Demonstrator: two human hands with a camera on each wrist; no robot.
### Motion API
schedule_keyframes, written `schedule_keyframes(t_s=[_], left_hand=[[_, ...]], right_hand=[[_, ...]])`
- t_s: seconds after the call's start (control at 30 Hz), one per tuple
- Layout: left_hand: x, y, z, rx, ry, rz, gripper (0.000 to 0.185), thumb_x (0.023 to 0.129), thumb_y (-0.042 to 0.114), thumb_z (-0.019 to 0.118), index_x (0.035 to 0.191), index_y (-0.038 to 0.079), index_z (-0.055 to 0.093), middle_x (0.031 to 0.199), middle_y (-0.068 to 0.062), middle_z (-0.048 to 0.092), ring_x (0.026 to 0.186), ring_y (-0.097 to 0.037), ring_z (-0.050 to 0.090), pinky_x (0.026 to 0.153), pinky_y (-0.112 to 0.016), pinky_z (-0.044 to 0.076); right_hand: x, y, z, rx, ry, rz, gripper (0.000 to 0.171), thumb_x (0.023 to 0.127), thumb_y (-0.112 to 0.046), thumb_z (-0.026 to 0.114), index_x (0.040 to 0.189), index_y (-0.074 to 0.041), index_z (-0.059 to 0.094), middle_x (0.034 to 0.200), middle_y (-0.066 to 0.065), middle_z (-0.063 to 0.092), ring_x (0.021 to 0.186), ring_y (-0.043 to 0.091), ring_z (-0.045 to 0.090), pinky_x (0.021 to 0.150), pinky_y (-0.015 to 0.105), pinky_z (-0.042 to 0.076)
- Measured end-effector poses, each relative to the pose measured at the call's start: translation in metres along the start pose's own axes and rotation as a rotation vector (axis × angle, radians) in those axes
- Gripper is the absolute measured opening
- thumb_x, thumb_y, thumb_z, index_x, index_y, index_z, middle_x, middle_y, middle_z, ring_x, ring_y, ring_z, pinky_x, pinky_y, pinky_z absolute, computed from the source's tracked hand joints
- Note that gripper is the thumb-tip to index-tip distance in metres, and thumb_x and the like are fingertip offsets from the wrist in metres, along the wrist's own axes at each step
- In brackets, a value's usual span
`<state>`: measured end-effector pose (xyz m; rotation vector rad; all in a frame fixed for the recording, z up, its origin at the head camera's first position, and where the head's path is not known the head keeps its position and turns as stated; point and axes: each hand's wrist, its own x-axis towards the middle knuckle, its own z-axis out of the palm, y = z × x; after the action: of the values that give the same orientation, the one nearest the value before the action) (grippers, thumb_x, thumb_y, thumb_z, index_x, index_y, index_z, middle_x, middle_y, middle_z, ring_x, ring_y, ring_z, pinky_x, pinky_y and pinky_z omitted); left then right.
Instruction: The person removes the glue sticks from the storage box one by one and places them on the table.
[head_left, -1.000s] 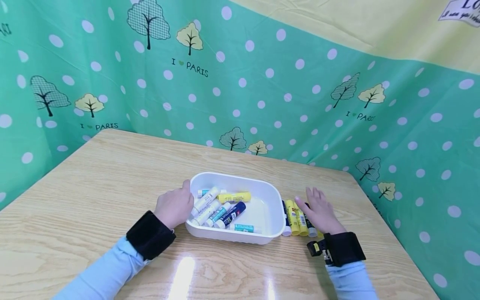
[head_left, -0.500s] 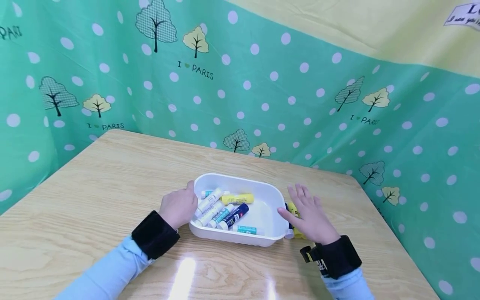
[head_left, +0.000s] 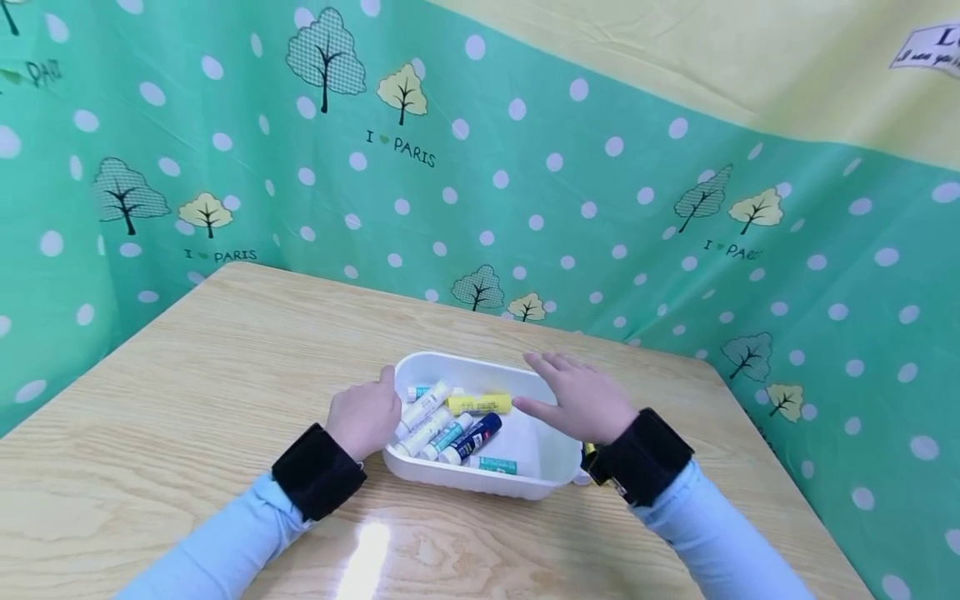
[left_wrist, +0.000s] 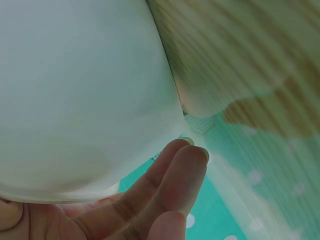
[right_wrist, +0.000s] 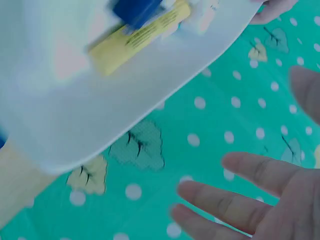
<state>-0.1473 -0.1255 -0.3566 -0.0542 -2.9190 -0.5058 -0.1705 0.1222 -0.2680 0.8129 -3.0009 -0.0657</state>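
Item: white rounded-rectangular plastic tray [head_left: 551, 467], resting on pale wood-grain table [head_left: 187, 367], near edge centre.

Contents, counted: six glue sticks. Two white-bodied [head_left: 423, 406], one white with teal label [head_left: 447, 435], one navy-and-white [head_left: 474, 436], one yellow [head_left: 480, 404], one teal-and-white [head_left: 491, 465] by the near wall. A seventh may hide at the tray's 10 o'clock; cannot tell.

Outside: sticks at the tray's 3 o'clock, largely hidden by the right wrist; count not possible.

Left hand [head_left: 365, 417]: fingers curled over the tray's 9 o'clock rim, gripping it.

Right hand [head_left: 581, 398]: fingers spread, holding nothing, hovering above the tray's 2 o'clock corner.

Key relation: yellow stick lies at the right hand's 9 o'clock, long axis running 9-to-3; right hand is nearer.
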Motion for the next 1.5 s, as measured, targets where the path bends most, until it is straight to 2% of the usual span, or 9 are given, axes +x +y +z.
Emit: schedule_keyframes(t_s=[0.17,0.5,0.77,0.93,1.03,1.13,1.27,1.4,1.5], left_hand=[[0.0,0.001,0.001,-0.005,-0.005,-0.008,0.037,0.086,0.015,0.036,0.115,-0.007,0.039,0.055,-0.008,0.048,0.044,-0.02,0.046,0.038,-0.03,0.032],[0.0,0.002,0.003,-0.007,-0.008,-0.021,0.035,0.086,0.015,0.036,0.113,-0.006,0.039,0.054,-0.006,0.046,0.043,-0.018,0.045,0.037,-0.029,0.031],[0.0,0.001,0.003,-0.009,0.013,-0.013,0.031,0.086,0.015,0.036,0.108,-0.005,0.042,0.053,-0.006,0.046,0.043,-0.018,0.044,0.037,-0.029,0.031],[-0.001,0.002,0.003,-0.015,-0.001,-0.016,0.032,0.086,0.015,0.036,0.11,-0.006,0.041,0.054,-0.006,0.046,0.043,-0.018,0.044,0.038,-0.028,0.031],[-0.001,0.001,0.003,-0.011,-0.003,-0.022,0.032,0.086,0.015,0.036,0.109,-0.006,0.042,0.053,-0.006,0.045,0.043,-0.017,0.044,0.038,-0.028,0.031],[0.0,0.001,0.002,-0.007,0.0,-0.027,0.031,0.086,0.015,0.036,0.108,-0.005,0.042,0.053,-0.006,0.045,0.043,-0.018,0.044,0.038,-0.029,0.031],[0.0,0.001,0.003,-0.005,0.0,-0.026,0.032,0.086,0.016,0.036,0.109,-0.005,0.042,0.054,-0.006,0.046,0.043,-0.018,0.045,0.038,-0.029,0.031],[0.0,0.001,0.003,-0.003,0.001,-0.023,0.033,0.086,0.016,0.037,0.111,-0.005,0.041,0.054,-0.006,0.046,0.043,-0.017,0.045,0.038,-0.029,0.031],[0.0,0.001,0.003,-0.006,-0.008,-0.028,0.035,0.086,0.016,0.036,0.113,-0.006,0.04,0.054,-0.006,0.046,0.043,-0.017,0.044,0.038,-0.028,0.031]], right_hand=[[0.025,-0.015,0.005,0.049,-0.086,-0.006,0.052,0.079,-0.046,0.052,0.121,-0.015,0.048,0.118,0.007,0.053,0.108,0.023,0.05,0.087,0.039,0.04],[0.06,-0.033,0.028,0.097,-0.168,-0.069,0.034,0.078,-0.023,0.061,0.109,-0.012,0.058,0.106,0.006,0.06,0.097,0.019,0.055,0.081,0.033,0.043],[0.075,-0.039,0.038,0.062,-0.191,0.046,0.028,0.075,-0.018,0.064,0.102,-0.012,0.062,0.104,0.005,0.061,0.091,0.019,0.055,0.081,0.032,0.042],[0.075,-0.04,0.042,0.048,-0.166,0.089,0.014,0.072,-0.022,0.065,0.078,-0.01,0.063,0.077,0.001,0.06,0.066,0.014,0.05,0.061,0.025,0.04],[0.072,-0.042,0.041,0.046,-0.18,0.139,0.02,0.071,-0.028,0.065,0.064,-0.01,0.057,0.061,-0.001,0.052,0.055,0.013,0.045,0.05,0.023,0.033],[0.07,-0.045,0.042,0.039,-0.258,0.213,0.027,0.071,-0.036,0.064,0.069,-0.011,0.058,0.059,-0.002,0.049,0.054,0.014,0.045,0.05,0.024,0.032],[0.068,-0.047,0.044,0.046,-0.362,0.284,0.033,0.07,-0.042,0.063,0.08,-0.011,0.059,0.066,-0.001,0.053,0.062,0.016,0.048,0.058,0.027,0.035],[0.069,-0.045,0.053,0.082,-0.41,0.299,0.039,0.071,-0.045,0.061,0.087,-0.01,0.059,0.072,0.0,0.055,0.068,0.017,0.049,0.066,0.029,0.037],[0.072,-0.041,0.062,0.116,-0.452,0.33,0.043,0.071,-0.048,0.06,0.092,-0.01,0.058,0.075,0.001,0.055,0.069,0.017,0.05,0.066,0.029,0.037]])
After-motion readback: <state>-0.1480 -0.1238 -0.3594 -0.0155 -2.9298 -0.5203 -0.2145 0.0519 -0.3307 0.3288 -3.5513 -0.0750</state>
